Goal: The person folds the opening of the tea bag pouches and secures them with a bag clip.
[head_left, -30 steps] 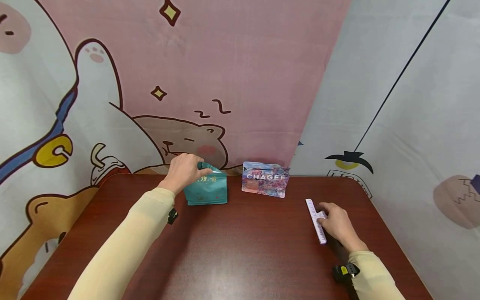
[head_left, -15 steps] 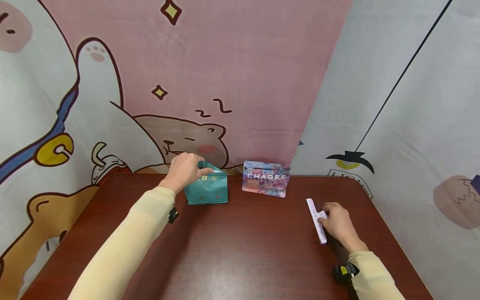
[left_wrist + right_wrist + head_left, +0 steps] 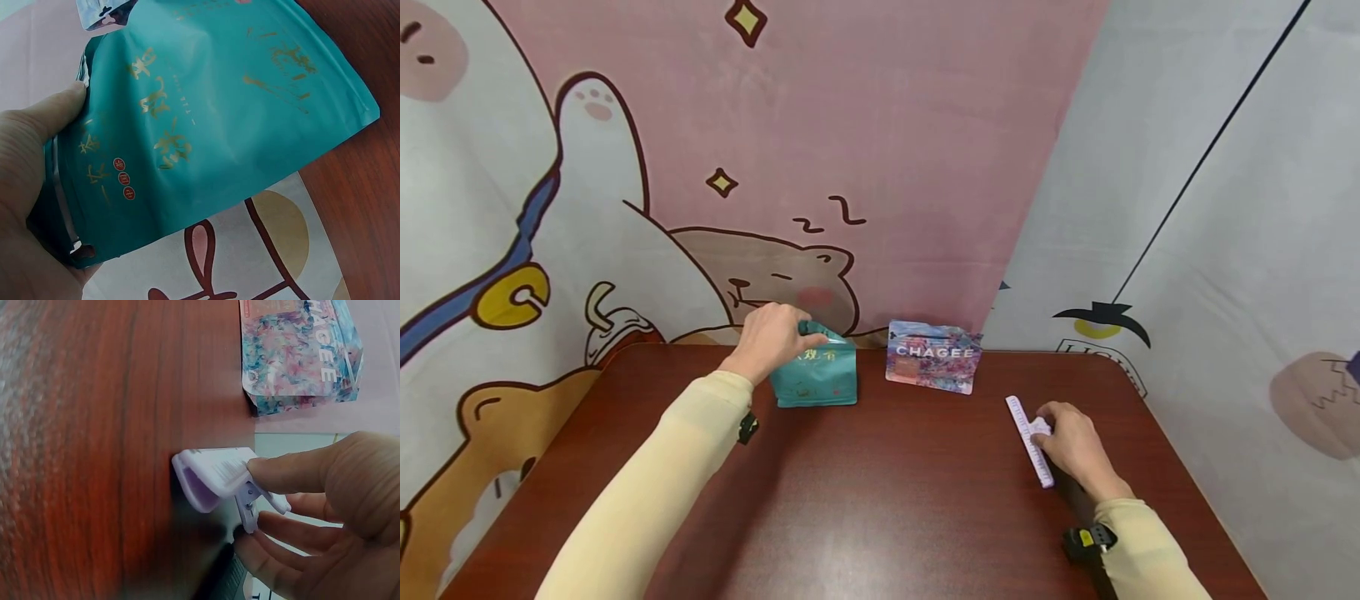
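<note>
My left hand (image 3: 767, 337) grips the top edge of a teal tea bag (image 3: 816, 379) standing at the back of the table. In the left wrist view, the thumb lies against the folded top of the bag (image 3: 206, 125), which has gold lettering; the other fingers are hidden behind it. My right hand (image 3: 1075, 442) pinches the handles of a pale lavender bag clip (image 3: 1028, 442) with ruler-like markings, over the right part of the table. In the right wrist view, the thumb presses one handle of the clip (image 3: 215, 469) and the fingers lie at the other; its long bars are parted at the near end.
A pink and blue CHAGEE bag (image 3: 932, 358) stands at the back of the table, right of the teal one. The reddish-brown wooden table (image 3: 880, 500) ends at a cartoon-printed cloth (image 3: 910, 167) behind and to the right.
The far end of the bag clip has swung slightly left in my right hand. My left hand keeps its hold on the teal tea bag, and the head view has shifted a little.
</note>
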Motion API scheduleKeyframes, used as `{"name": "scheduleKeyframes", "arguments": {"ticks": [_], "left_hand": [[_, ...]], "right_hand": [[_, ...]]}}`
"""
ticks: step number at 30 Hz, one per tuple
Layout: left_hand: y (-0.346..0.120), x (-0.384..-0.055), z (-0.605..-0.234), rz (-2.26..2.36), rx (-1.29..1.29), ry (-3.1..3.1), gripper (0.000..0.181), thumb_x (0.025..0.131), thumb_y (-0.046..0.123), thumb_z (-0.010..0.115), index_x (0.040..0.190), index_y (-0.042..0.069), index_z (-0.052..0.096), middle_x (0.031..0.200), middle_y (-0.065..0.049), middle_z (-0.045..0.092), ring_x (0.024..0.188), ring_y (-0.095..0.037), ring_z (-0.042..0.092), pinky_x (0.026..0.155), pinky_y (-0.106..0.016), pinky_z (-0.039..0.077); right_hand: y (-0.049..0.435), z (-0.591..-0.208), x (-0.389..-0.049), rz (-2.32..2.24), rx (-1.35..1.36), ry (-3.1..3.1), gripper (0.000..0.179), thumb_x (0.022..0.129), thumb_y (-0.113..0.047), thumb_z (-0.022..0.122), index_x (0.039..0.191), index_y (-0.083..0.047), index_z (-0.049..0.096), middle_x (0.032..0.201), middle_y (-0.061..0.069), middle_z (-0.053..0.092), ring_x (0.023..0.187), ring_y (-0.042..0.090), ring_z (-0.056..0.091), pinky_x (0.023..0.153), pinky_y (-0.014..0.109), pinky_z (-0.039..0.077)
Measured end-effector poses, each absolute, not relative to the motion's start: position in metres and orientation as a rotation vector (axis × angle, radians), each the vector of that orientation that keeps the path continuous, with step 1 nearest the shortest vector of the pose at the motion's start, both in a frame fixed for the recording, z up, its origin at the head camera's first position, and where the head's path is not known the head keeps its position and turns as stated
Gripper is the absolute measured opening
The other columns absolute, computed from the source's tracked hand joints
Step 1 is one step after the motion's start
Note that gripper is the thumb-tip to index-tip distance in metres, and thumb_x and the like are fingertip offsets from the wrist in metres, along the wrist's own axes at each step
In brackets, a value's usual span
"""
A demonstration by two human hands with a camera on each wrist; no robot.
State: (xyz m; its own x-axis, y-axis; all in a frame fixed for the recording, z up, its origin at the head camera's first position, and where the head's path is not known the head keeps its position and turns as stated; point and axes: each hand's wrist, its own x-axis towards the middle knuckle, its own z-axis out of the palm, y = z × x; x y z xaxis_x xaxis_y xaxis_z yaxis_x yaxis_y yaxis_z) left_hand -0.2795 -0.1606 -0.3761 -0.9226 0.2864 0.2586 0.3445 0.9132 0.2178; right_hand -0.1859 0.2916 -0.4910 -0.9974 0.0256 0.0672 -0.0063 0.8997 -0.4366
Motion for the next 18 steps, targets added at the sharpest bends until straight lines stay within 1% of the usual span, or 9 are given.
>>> {"name": "scheduleKeyframes", "arguments": {"ticks": [5,8,12,18], "left_hand": [[-0.1598,-0.2799,-0.3755,-0.387,-0.474,-2.860,0.050,0.085,0.051,0.076,0.114,0.010,0.077,0.074,-0.005,0.074,0.052,-0.013,0.056,0.044,-0.026,0.037],[-0.1588,-0.2794,-0.3745,-0.388,-0.478,-2.864,0.050,0.085,0.051,0.076,0.114,0.010,0.077,0.067,-0.003,0.070,0.050,-0.012,0.053,0.044,-0.026,0.036],[-0.1583,-0.2785,-0.3738,-0.389,-0.475,-2.869,0.050,0.085,0.051,0.075,0.114,0.010,0.077,0.064,-0.002,0.068,0.050,-0.012,0.053,0.044,-0.026,0.036],[-0.1590,-0.2779,-0.3737,-0.377,-0.464,-2.878,0.051,0.085,0.051,0.075,0.116,0.010,0.076,0.059,-0.001,0.064,0.047,-0.012,0.049,0.043,-0.027,0.033]], "right_hand": [[0.2910,-0.4892,-0.1862,0.721,-0.016,-3.004,0.034,0.081,-0.005,0.078,0.111,0.005,0.064,0.103,0.026,0.066,0.084,0.031,0.061,0.072,0.046,0.052],[0.2909,-0.4885,-0.1860,0.739,-0.003,-3.012,0.036,0.082,-0.006,0.078,0.113,0.005,0.064,0.102,0.025,0.068,0.083,0.029,0.062,0.071,0.045,0.053],[0.2897,-0.4876,-0.1854,0.762,0.017,-3.026,0.038,0.082,-0.007,0.078,0.116,0.006,0.065,0.103,0.026,0.069,0.085,0.030,0.064,0.073,0.047,0.055],[0.2863,-0.4877,-0.1859,0.771,0.089,-3.013,0.037,0.082,-0.004,0.077,0.116,0.006,0.066,0.107,0.026,0.069,0.087,0.030,0.064,0.077,0.049,0.056]]}}
